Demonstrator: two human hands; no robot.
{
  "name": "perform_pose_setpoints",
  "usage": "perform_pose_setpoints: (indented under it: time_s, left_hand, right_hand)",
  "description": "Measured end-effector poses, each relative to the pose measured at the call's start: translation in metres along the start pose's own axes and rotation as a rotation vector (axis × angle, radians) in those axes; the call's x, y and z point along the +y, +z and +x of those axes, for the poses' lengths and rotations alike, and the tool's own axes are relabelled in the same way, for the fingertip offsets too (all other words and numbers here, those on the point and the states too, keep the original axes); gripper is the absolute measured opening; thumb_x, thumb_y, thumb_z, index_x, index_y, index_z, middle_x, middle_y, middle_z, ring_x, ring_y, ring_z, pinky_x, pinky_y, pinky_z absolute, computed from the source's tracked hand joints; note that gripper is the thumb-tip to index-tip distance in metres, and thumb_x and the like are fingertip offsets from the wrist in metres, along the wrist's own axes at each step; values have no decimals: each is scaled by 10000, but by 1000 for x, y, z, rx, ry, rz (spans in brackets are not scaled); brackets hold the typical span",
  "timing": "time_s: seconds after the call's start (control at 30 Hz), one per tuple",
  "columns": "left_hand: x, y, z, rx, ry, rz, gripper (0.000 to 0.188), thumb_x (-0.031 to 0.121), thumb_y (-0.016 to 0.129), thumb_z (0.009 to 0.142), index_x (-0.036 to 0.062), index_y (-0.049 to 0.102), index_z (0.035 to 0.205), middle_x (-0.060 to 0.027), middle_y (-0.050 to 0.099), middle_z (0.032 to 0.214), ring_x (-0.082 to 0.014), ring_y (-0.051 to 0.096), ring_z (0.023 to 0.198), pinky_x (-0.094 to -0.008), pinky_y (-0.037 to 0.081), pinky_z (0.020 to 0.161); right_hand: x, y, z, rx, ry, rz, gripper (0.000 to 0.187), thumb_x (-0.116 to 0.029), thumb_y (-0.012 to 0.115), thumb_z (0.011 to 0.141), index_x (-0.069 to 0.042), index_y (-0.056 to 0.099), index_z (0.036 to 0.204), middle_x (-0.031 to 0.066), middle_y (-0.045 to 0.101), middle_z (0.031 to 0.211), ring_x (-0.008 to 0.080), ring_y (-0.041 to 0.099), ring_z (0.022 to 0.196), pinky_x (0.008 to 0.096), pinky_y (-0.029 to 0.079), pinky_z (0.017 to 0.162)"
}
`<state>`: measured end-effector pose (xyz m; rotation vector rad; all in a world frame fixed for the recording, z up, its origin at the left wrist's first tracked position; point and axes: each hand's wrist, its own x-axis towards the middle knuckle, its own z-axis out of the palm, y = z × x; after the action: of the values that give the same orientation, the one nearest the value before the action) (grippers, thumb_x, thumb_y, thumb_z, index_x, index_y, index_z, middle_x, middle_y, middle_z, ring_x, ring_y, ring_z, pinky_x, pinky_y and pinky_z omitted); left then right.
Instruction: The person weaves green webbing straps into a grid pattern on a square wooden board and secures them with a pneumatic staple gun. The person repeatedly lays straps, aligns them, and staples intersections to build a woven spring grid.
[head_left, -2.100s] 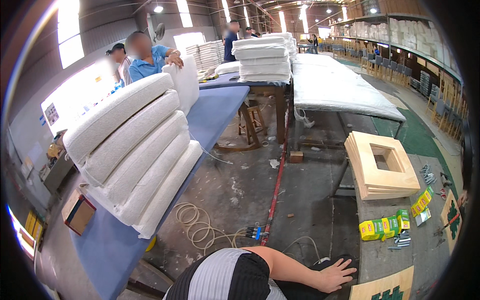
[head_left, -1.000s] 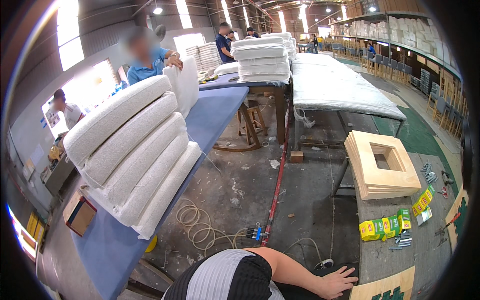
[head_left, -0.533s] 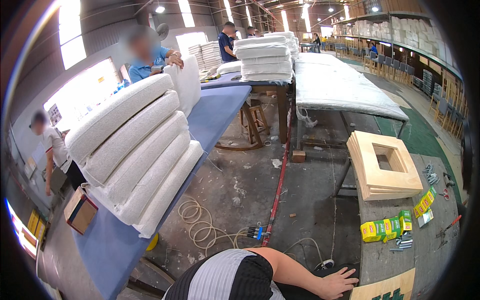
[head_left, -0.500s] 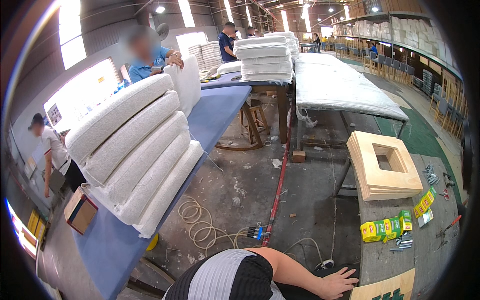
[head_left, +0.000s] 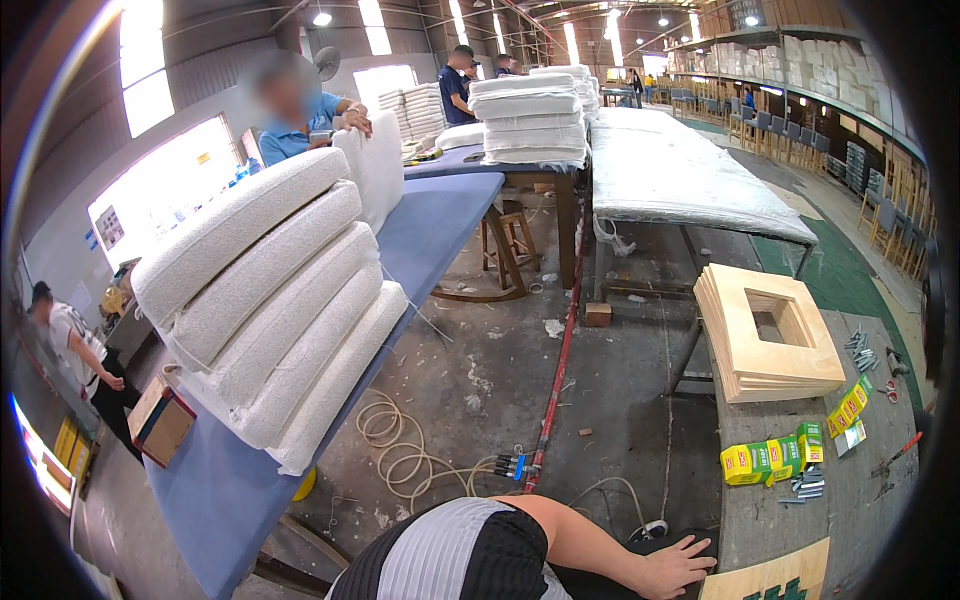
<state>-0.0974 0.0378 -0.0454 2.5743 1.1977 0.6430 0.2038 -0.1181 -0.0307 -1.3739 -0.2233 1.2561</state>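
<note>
Left hand [head_left: 675, 568] found empty, fingers spread; I rest it on my dark trouser leg [head_left: 582, 583], apparently for support. Just beside it, the pale wooden board [head_left: 770, 570] with green pieces [head_left: 787, 592] lies at the grey bench's [head_left: 765, 522] edge, presumably for easy reach.

Stacked cushions [head_left: 270, 310] rest on the table [head_left: 200, 520] at left, a box [head_left: 163, 420] to their left; at right, plywood frames [head_left: 770, 363] lie behind cartons [head_left: 765, 460], a board [head_left: 765, 570] just beside the left hand [head_left: 678, 568]; between, a hose [head_left: 421, 478] coils.
</note>
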Motion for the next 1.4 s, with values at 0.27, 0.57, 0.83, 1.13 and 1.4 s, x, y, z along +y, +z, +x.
perform_pose_setpoints:
  time_s: [0.27,0.57,0.83,1.13,1.4]
  left_hand:
    - [1,-2,0,-5,-9,-13,455,332,692,877,123,617,1274,-117,489,1488,-454,358,1434,-663,322,1115]
    - [2,-3,1,-41,-30,-25,465,326,686,885,122,604,1295,-118,477,1504,-461,342,1448,-673,297,1138]
    - [1,-1,0,-17,-18,-30,464,324,687,882,121,600,1290,-122,475,1500,-469,342,1444,-687,291,1135]
    - [0,-2,0,-36,-10,-20,464,316,693,876,111,603,1282,-128,478,1496,-473,347,1437,-689,299,1129]
    - [0,2,1,-27,-19,-26,474,312,692,875,110,596,1293,-123,472,1506,-472,332,1453,-693,281,1143]
  right_hand:
    - [0,1,-1,11,1,8,238,-355,405,1122,-196,554,1218,-31,455,734,112,382,600,268,334,539]
    - [-1,-1,-2,10,1,31,240,-346,402,1124,-194,557,1228,-32,448,730,111,383,605,268,337,545]
    - [0,-4,0,-8,-8,33,234,-343,403,1124,-183,558,1199,-22,467,747,121,395,609,274,347,548]
    - [0,-1,0,90,35,-5,219,-364,429,1113,-187,556,1127,-2,488,772,153,411,647,311,369,590]
    - [-2,-6,3,91,49,-15,228,-379,433,1113,-185,551,1128,4,492,778,156,410,655,313,374,600]
